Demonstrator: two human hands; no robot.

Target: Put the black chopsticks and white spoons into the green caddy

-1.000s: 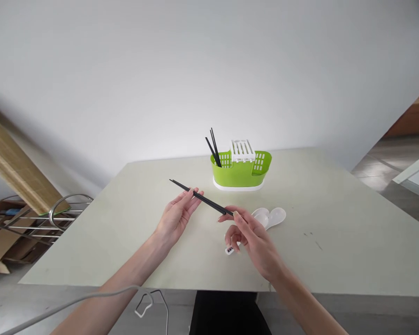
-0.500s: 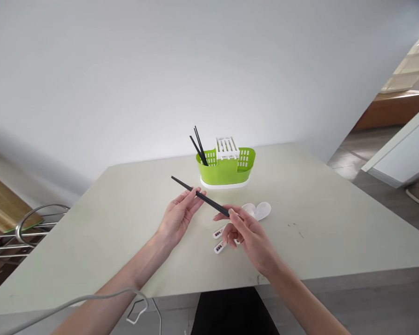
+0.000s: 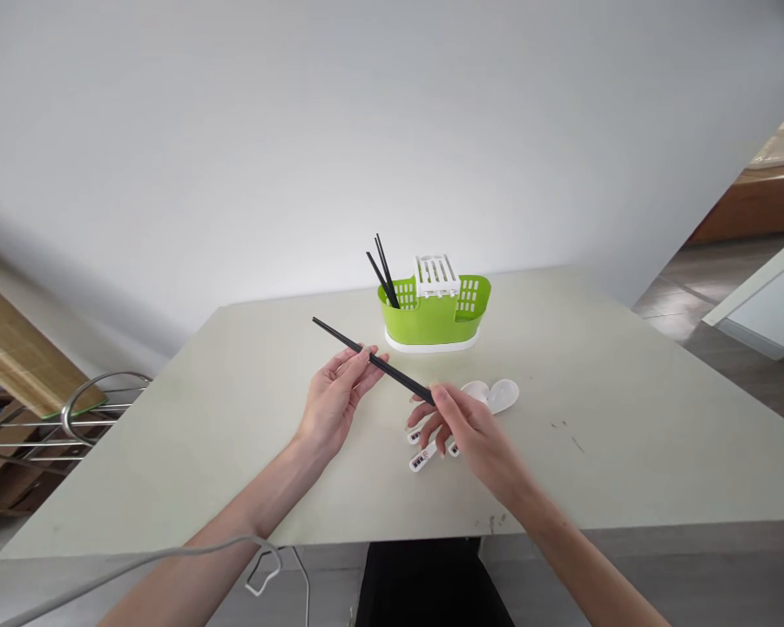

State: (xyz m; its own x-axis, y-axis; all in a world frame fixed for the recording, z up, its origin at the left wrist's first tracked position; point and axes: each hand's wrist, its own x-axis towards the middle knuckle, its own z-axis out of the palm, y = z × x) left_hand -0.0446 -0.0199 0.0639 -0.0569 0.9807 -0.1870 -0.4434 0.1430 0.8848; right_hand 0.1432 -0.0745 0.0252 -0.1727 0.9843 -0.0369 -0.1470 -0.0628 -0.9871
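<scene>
A pair of black chopsticks (image 3: 398, 376) lies slantwise in the air between my two hands, their thin tips pointing up and left. My left hand (image 3: 336, 392) pinches them near the middle, closed on them. At the thicker lower end, my right hand (image 3: 467, 431) grips them between thumb and fingers. Under and beside the right hand, several white spoons (image 3: 503, 396) rest on the table, partly hidden by that hand. Behind stands a green cutlery basket (image 3: 435, 320) with a white slatted top piece (image 3: 437, 275); several black chopsticks (image 3: 383, 274) lean in its left compartment.
The pale table (image 3: 248, 366) reaches back to a white wall (image 3: 340, 131). A grey cable (image 3: 189, 550) crosses over my left forearm. Left of the table is a metal rack (image 3: 71, 427) with a brown board (image 3: 32, 357) above it.
The view has shifted slightly left, so the basket and spoons appear farther right. Both hands keep hold of the chopsticks, whose tips sit a little higher and further left in view.
</scene>
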